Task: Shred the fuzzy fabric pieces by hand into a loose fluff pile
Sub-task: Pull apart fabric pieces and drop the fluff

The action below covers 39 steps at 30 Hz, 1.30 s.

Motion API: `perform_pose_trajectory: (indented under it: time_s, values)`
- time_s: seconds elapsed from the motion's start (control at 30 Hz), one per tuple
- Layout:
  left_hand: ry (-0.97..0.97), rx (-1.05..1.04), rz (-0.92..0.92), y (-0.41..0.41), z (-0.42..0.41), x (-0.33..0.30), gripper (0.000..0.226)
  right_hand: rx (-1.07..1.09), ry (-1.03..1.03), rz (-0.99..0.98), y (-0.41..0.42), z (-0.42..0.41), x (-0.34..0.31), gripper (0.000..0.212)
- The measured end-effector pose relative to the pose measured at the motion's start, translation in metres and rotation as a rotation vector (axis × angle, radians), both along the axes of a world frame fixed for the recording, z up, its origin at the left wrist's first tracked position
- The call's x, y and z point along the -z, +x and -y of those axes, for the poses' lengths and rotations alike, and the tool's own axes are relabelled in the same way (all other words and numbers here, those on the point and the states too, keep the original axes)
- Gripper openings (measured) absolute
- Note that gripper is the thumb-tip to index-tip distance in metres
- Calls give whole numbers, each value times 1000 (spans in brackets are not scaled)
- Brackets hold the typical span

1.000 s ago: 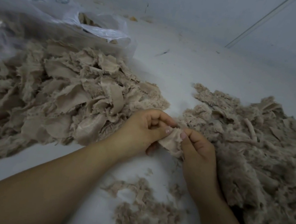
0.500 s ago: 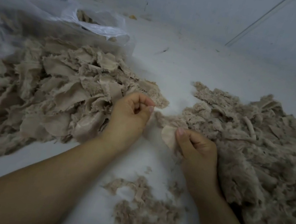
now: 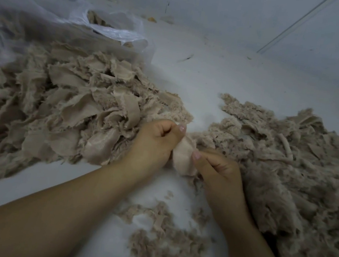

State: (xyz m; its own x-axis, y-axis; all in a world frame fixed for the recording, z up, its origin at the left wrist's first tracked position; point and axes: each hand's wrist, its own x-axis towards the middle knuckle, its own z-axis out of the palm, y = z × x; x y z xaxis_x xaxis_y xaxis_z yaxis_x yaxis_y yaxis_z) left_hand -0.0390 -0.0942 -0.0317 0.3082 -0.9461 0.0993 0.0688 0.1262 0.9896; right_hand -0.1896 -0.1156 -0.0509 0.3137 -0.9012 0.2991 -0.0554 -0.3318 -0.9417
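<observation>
We observe both hands meeting at the centre of the view over a pale surface (image 3: pixel 202 85), close together and joined by one small fabric piece (image 3: pixel 183 155). The left hand (image 3: pixel 154 141) is curled into a loose fist, thumb extended toward the upper edge of the piece; the thumbnail is visible at the top. We note the fingers folded into the palm, and the piece's left edge disappears behind them, so we record a pinch between thumb and curled fingers. The right hand (image 3: pixel 220 171) is also curled, its thumb tip pressed onto the right side of the piece, nail facing up. The other right fingers are tucked under; we cannot tell how they meet the fabric from below. The piece shows its smooth, lighter backing toward the camera, and sits between the two thumbs.

To the left lies a heap of unshredded fabric pieces (image 3: pixel 70 106), many with flat woven backs showing, touching the back of the left hand. Behind that heap sits a clear plastic bag (image 3: pixel 39 14), its mouth open toward the surface. To the right spreads the fluff pile (image 3: pixel 290 155), looser and fuzzier, reaching the right wrist and forearm. Between the forearms, nearer the camera, we log a smaller scatter of scraps (image 3: pixel 166 242). A wall (image 3: pixel 244 13) rises behind.
</observation>
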Motion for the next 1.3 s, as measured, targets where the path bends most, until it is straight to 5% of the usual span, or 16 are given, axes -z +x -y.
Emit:
perform_pose_trajectory:
  time_s: [0.13,0.23,0.37,0.47,0.63,0.7,1.07,1.3]
  values:
    - [64,139,189,-3,-1,-5,66,33,91,112,-4,-1,-2,35]
    - [139,300,288,-5,-3,-4,36,31,118,166,-4,-1,-3,36]
    - [184,432,236,6,-2,-2,26,99,127,161,-2,0,-2,46]
    - [250,722,345,19,-6,-9,12,203,139,167,-2,2,-1,45]
    - [213,435,180,4,-2,-5,29,94,114,188,-3,-1,-4,42]
    - [185,417,184,-2,-2,-2,19,55,142,206,-1,-1,-5,41]
    - [263,990,525,29,-4,-16,3,219,127,159,-2,0,-4,41]
    - [118,230,32,-6,2,-1,35,157,75,129,-1,-3,-7,36]
